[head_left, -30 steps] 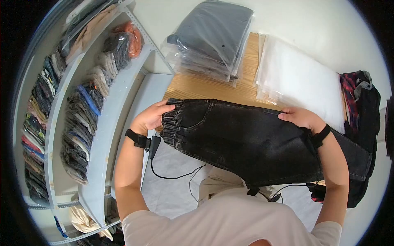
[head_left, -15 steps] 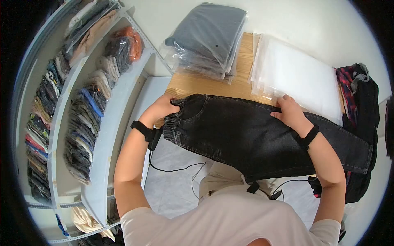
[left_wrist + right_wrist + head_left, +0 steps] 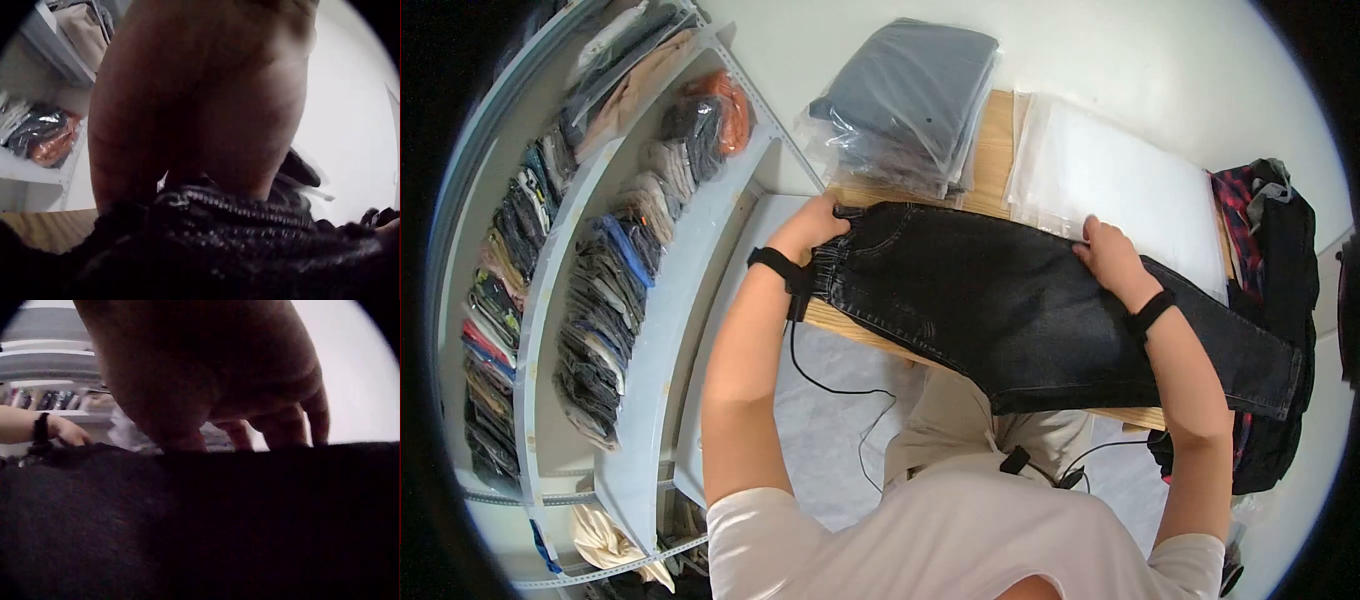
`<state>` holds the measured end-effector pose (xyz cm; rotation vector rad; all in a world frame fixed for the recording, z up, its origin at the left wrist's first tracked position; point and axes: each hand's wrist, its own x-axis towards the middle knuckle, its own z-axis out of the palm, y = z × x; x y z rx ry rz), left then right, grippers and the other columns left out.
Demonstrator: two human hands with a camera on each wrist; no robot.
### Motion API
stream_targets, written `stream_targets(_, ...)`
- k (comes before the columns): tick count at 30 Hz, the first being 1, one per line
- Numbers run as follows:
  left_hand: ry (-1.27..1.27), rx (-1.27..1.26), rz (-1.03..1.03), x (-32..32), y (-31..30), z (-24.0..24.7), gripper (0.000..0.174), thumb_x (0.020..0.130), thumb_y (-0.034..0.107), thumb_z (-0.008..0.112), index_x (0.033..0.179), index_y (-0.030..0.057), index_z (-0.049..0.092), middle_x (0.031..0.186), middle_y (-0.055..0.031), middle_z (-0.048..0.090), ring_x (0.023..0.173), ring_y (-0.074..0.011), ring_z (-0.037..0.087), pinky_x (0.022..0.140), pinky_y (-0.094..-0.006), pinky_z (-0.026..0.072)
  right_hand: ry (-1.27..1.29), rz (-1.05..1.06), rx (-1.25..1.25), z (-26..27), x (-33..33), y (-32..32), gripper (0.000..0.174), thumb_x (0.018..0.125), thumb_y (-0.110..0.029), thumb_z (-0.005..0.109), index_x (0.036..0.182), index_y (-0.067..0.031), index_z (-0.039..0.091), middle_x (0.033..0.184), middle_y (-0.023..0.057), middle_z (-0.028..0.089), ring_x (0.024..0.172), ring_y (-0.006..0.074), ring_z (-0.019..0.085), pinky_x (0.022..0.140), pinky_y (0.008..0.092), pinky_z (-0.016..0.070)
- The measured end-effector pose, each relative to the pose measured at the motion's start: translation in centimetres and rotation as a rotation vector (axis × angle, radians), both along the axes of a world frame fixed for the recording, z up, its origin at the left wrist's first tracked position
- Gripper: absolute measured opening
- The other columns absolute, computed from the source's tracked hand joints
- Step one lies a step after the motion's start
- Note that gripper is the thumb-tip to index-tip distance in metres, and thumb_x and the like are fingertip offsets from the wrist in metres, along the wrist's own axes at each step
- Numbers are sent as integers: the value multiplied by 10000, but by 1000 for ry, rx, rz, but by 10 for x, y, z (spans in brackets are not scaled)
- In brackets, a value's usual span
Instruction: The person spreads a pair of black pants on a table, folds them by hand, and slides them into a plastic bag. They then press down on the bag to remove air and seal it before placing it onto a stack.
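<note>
Black denim trousers (image 3: 1000,310) with an elastic waistband (image 3: 828,272) lie folded lengthwise across the near part of the table, the waistband to the left. At the waistband's far corner my left hand (image 3: 808,228) grips the cloth; its fingertips are hidden in the dark folds in the left wrist view. My right hand (image 3: 1115,262) holds the far long edge near mid-length, thumb on the near side. In the right wrist view its fingers (image 3: 284,428) go down behind the cloth's edge. The leg end reaches right, over a dark garment pile.
Bagged grey garments (image 3: 910,95) are stacked at the back of the wooden table (image 3: 992,150). Beside them lies a pile of clear plastic bags (image 3: 1115,190). Dark and plaid clothes (image 3: 1285,250) hang at the right edge. Shelves (image 3: 700,235) of bagged clothes stand left. A cable dangles from my left wrist.
Both hands have shifted the trousers forward and lowered them over the table. The left hand has turned over the waistband corner, and the right hand's fingers have moved over the far edge.
</note>
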<state>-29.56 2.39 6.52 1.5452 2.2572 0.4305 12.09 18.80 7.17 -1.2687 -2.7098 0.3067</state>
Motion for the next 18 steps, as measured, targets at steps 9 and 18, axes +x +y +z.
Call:
stream_targets(9,-343,129,139,-14,-87,6,430,818,222,666,1121,-63,557,964,-142,644,900,-207,609,798,-316,477,-80,390,-64,38,40,-171,646,724,-276,731,1275,-81,456,1273,208,463,1241,389,395,1038,519,296)
stream_targets(18,-498,303,228,36,-86,-2,442,863,269,665,1153,-18,496,998,-50,571,925,-119,515,831,-250,413,43,78,45,-33,28,-208,801,556,-200,830,1278,-137,490,1365,167,401,1321,384,307,1044,595,232)
